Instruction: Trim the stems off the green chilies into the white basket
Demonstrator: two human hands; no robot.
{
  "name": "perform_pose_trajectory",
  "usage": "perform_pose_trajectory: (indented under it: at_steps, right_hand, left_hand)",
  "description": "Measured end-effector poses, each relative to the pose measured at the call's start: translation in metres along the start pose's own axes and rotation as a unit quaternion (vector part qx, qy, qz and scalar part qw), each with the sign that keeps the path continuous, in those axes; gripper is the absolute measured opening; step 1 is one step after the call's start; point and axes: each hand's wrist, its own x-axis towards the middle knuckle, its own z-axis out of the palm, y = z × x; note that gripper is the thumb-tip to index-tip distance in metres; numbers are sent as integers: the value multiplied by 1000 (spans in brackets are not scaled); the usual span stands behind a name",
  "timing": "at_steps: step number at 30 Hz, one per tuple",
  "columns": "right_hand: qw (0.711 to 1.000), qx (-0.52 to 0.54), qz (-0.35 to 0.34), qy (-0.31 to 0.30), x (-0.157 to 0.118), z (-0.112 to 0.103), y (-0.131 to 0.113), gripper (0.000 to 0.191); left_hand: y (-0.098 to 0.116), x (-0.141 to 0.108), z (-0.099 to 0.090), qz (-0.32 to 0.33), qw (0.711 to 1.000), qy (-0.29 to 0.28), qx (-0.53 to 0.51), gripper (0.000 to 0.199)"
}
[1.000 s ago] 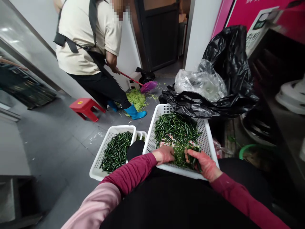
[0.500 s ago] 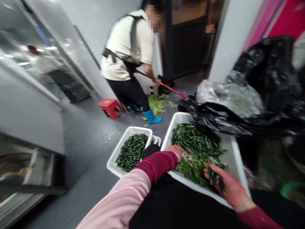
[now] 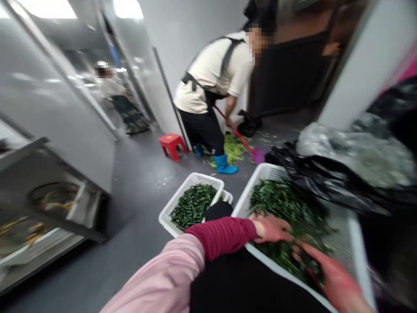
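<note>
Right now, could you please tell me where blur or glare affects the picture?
In the head view, blur softens the left hand, right hand and greens beneath them; the head view also shows bright lights washed out at top left and a pale sheen on the floor.

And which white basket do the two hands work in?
The rightmost basket, with left hand and right hand at its greens; the containers on its left have neither.

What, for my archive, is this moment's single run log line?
left hand: over green vegetables | right hand: among them, grip blurred | container: white basket | nearby: co-worker holding broom
</note>
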Motion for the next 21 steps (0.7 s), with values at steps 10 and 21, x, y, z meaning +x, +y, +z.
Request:
perform_pose_trajectory:
  at_steps: [10,21]
  right_hand:
    - [990,140,-26,11,20,13,6,36]
    - [977,186,32,97,21,9,1,37]
  left_hand:
    - [6,14,7,-39,943,-1,-331,18]
    - [-7,11,18,-66,939,13,-337,33]
